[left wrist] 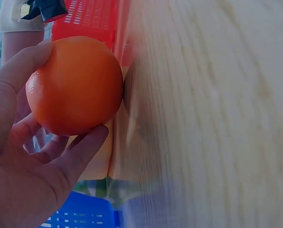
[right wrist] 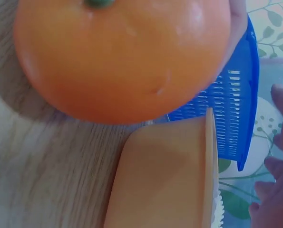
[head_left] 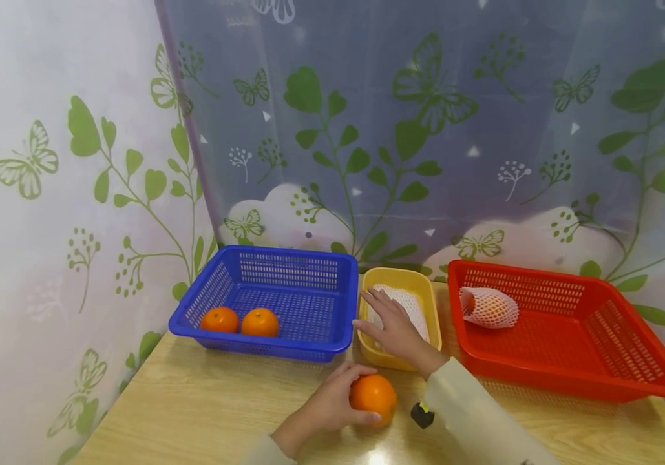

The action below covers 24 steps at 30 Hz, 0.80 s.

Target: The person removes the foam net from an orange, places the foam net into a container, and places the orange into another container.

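An orange [head_left: 375, 399] rests on the wooden table in front of the yellow basket [head_left: 433, 336]. My left hand [head_left: 332, 399] grips its left side, thumb in front and fingers behind, as the left wrist view also shows. My right hand [head_left: 395, 328] reaches over the yellow basket with its fingers extended. Beneath it lies a white foam net [head_left: 408, 300] inside that basket; whether the fingers touch the net I cannot tell. In the right wrist view the orange [right wrist: 122, 61] shows a green stem spot, and the right hand [right wrist: 279, 190] is only partly visible.
A blue basket [head_left: 285, 349] at the left holds two oranges [head_left: 260, 322]. At the right stands a red basket [head_left: 547, 368] with a fruit in a foam net [head_left: 490, 308]. Behind them hangs a patterned curtain [head_left: 332, 148]. A dark device [head_left: 422, 414] sits at the right wrist.
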Each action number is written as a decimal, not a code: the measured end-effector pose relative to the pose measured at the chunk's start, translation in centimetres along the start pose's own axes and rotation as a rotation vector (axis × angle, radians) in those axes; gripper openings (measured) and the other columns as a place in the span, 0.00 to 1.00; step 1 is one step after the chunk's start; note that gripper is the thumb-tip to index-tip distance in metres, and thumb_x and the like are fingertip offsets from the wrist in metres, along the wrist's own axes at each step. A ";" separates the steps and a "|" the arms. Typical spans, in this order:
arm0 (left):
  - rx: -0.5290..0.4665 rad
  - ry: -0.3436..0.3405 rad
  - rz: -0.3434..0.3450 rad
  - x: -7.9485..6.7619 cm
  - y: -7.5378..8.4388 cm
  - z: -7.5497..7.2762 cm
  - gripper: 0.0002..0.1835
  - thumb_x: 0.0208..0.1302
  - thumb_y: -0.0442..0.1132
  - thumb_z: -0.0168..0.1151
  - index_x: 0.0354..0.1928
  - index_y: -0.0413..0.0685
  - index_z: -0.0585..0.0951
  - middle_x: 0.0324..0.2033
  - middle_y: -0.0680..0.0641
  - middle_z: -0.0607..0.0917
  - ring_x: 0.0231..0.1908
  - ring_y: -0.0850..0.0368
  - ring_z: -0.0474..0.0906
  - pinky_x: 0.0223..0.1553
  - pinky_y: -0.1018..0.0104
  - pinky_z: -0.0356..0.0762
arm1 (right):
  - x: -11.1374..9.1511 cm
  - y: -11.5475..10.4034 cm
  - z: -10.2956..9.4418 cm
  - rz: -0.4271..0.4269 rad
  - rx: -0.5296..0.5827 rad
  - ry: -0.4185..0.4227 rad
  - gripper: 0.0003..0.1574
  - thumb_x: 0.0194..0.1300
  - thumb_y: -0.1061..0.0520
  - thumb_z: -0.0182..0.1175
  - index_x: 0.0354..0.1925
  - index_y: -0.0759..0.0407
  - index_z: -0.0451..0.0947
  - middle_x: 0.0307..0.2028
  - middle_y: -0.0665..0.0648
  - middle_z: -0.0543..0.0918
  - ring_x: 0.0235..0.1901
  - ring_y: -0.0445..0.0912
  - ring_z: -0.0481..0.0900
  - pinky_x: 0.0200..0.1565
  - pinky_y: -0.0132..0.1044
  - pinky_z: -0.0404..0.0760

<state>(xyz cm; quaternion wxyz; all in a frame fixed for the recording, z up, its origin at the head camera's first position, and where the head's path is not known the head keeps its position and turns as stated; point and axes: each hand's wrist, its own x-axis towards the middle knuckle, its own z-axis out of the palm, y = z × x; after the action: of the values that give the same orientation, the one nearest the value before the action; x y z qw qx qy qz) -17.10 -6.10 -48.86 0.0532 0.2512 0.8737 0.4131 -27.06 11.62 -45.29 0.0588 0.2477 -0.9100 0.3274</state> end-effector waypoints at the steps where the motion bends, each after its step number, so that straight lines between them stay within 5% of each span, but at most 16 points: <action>1: -0.004 -0.005 -0.002 -0.1 0.0 -0.1 0.35 0.47 0.51 0.78 0.58 0.51 0.76 0.50 0.52 0.76 0.50 0.58 0.74 0.52 0.57 0.75 | 0.1 -0.1 0.1 -0.010 0.005 -0.015 0.44 0.67 0.40 0.58 0.72 0.56 0.59 0.72 0.63 0.58 0.72 0.62 0.49 0.69 0.64 0.46; 8: 0.051 -0.022 -0.071 -0.2 0.1 -0.7 0.36 0.47 0.54 0.77 0.56 0.51 0.72 0.51 0.49 0.79 0.50 0.55 0.76 0.51 0.56 0.77 | 0.7 -1.1 0.6 -0.025 0.004 -0.128 0.47 0.65 0.35 0.58 0.72 0.57 0.61 0.73 0.56 0.58 0.73 0.60 0.48 0.69 0.63 0.47; 12: 0.059 -0.061 -0.028 -0.2 0.1 -1.2 0.36 0.46 0.52 0.78 0.56 0.53 0.72 0.51 0.52 0.80 0.50 0.57 0.76 0.51 0.58 0.77 | 0.7 -1.5 0.6 -0.035 -0.006 -0.147 0.46 0.65 0.36 0.58 0.70 0.61 0.62 0.72 0.56 0.60 0.72 0.60 0.51 0.70 0.61 0.47; 21: -0.132 -0.353 0.135 -0.6 -0.1 -3.7 0.32 0.54 0.44 0.73 0.62 0.53 0.74 0.55 0.55 0.77 0.52 0.65 0.72 0.51 0.70 0.73 | 0.7 -2.0 0.4 -0.013 -0.001 -0.167 0.46 0.65 0.36 0.58 0.70 0.61 0.62 0.72 0.57 0.60 0.71 0.56 0.56 0.70 0.61 0.47; 24: -0.241 -0.442 0.133 -0.4 0.3 -5.1 0.30 0.57 0.43 0.71 0.62 0.54 0.74 0.53 0.56 0.77 0.51 0.65 0.74 0.52 0.69 0.74 | 0.7 -2.3 0.2 -0.003 -0.004 -0.168 0.46 0.65 0.37 0.59 0.70 0.61 0.62 0.72 0.57 0.60 0.71 0.55 0.57 0.70 0.60 0.48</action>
<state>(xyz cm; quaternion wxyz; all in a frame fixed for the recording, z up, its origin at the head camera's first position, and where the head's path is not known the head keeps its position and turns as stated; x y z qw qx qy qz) -18.13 -9.71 -45.40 0.2452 0.3840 0.7669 0.4519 -26.51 9.68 -43.98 -0.0169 0.2756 -0.9120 0.3034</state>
